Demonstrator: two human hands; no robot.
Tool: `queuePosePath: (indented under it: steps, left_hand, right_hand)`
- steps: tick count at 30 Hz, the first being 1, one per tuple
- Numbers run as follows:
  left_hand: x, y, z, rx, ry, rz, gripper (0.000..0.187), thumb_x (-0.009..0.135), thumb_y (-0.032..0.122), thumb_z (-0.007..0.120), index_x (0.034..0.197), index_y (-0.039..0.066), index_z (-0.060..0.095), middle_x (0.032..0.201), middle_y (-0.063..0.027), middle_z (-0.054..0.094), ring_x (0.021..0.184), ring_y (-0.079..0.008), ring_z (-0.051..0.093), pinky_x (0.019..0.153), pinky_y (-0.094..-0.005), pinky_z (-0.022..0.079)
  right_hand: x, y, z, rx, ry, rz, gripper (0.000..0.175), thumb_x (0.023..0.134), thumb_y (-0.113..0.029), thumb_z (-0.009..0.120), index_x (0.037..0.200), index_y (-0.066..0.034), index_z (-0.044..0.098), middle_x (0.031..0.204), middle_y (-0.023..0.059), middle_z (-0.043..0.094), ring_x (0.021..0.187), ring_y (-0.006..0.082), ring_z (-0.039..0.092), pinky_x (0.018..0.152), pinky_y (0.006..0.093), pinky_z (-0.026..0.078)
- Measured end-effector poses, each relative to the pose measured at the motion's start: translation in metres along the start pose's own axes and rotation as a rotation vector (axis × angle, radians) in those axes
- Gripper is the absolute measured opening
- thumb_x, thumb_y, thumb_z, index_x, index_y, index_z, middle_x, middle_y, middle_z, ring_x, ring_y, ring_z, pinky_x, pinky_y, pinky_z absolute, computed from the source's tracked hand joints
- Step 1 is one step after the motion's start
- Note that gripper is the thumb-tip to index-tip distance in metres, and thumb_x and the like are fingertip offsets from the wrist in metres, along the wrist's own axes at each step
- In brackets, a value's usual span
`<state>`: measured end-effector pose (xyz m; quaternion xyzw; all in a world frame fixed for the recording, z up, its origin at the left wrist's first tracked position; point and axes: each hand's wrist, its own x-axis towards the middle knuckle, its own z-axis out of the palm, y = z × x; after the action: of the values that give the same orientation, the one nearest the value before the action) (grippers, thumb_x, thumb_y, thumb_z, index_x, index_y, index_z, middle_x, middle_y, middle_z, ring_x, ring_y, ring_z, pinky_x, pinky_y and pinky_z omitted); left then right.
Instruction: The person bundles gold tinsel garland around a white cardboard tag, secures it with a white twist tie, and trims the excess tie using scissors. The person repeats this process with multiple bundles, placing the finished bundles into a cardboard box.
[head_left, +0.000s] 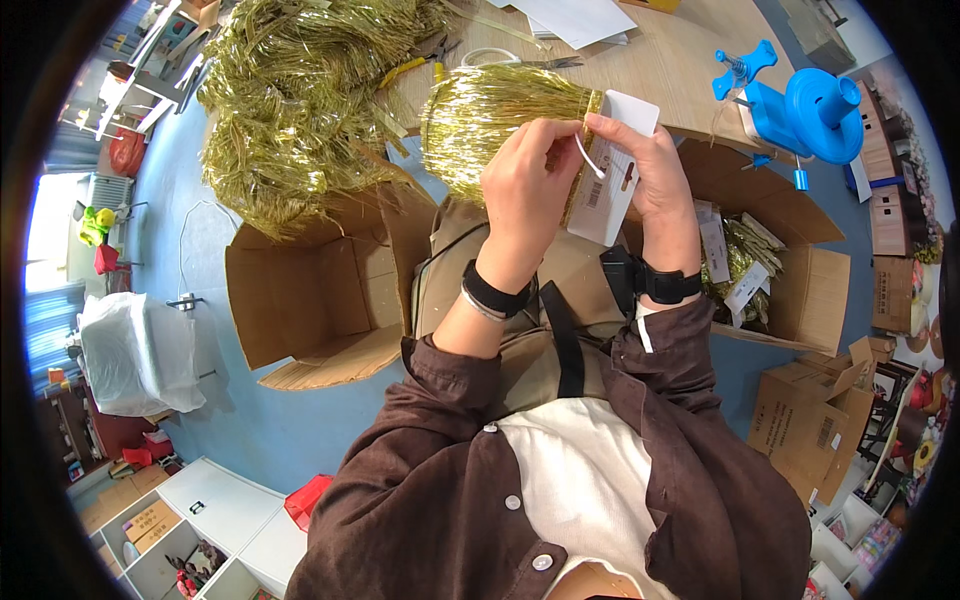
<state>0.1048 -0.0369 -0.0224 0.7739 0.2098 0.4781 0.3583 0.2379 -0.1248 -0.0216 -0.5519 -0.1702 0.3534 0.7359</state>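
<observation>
A bundle of gold tinsel fringe (502, 120) lies across my lap side of the wooden table, with a white printed card (611, 180) against its right end. My left hand (529, 161) pinches a thin white tie (591, 159) between its fingertips, in front of the card. My right hand (652, 169) holds the card and the bundle's banded edge, its thumb on the top of the band. Beyond the bundle, scissors (551, 64) and yellow-handled pliers (420, 61) rest on the table. A large heap of loose gold tinsel (300, 112) hangs over the table's edge at the left.
An open cardboard box (307, 292) stands at the left below the heap. Another box (821, 292) at the right holds carded tinsel bundles (750, 262). A blue hand-crank winder (787, 120) is fixed at the table's right edge. White papers (577, 22) lie at the far side.
</observation>
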Motion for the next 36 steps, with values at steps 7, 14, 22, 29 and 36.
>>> queuePosePath:
  steps: [7, 14, 22, 29, 36]
  left_hand:
    - [0.002, 0.006, -0.004, -0.116, -0.037, -0.106, 0.011, 0.089, 0.005, 0.076, 0.099, 0.004, 0.071, 0.089, -0.0089, 0.069, 0.072, -0.0194, 0.069, 0.065, -0.0308, 0.055]
    - [0.005, 0.005, -0.006, -0.029, 0.0, -0.091, 0.016, 0.091, 0.011, 0.077, 0.105, 0.004, 0.073, 0.088, -0.0096, 0.068, 0.072, -0.0204, 0.069, 0.064, -0.0298, 0.055]
    - [0.004, 0.015, -0.018, -0.256, -0.004, -0.185, 0.026, 0.088, 0.005, 0.079, 0.113, 0.003, 0.069, 0.095, -0.0083, 0.073, 0.079, -0.0162, 0.072, 0.069, -0.0277, 0.057]
    - [-0.003, 0.023, -0.036, -0.439, 0.071, -0.208, 0.018, 0.093, 0.003, 0.075, 0.11, 0.001, 0.067, 0.095, -0.0092, 0.075, 0.085, -0.0118, 0.073, 0.075, -0.0247, 0.058]
    - [-0.002, 0.03, -0.032, -0.426, 0.103, -0.226, 0.011, 0.093, 0.004, 0.074, 0.1, 0.0, 0.066, 0.092, -0.0071, 0.074, 0.081, -0.0106, 0.071, 0.075, -0.0252, 0.058]
  right_hand:
    - [-0.002, -0.001, 0.004, -0.007, 0.006, -0.028, 0.027, 0.082, -0.01, 0.083, 0.106, -0.0024, 0.073, 0.099, 0.0044, 0.074, 0.094, 0.0144, 0.068, 0.086, 0.0296, 0.051]
    - [-0.004, -0.005, 0.008, -0.056, 0.022, -0.058, 0.024, 0.083, -0.008, 0.082, 0.104, -0.0025, 0.074, 0.099, 0.0048, 0.075, 0.09, 0.0135, 0.069, 0.083, 0.0288, 0.052]
    - [-0.018, -0.022, 0.015, -0.165, 0.064, -0.138, 0.03, 0.081, -0.011, 0.085, 0.106, 0.0, 0.071, 0.1, 0.0056, 0.074, 0.089, 0.0125, 0.068, 0.081, 0.0279, 0.052]
    - [-0.03, -0.03, 0.022, -0.218, 0.096, -0.216, 0.034, 0.081, -0.01, 0.084, 0.109, 0.0019, 0.07, 0.103, 0.0064, 0.073, 0.092, 0.0134, 0.067, 0.084, 0.0297, 0.052]
    - [-0.044, -0.039, 0.031, -0.215, 0.108, -0.272, 0.033, 0.081, -0.009, 0.083, 0.109, 0.0032, 0.069, 0.102, 0.0065, 0.074, 0.09, 0.0126, 0.068, 0.084, 0.0285, 0.053]
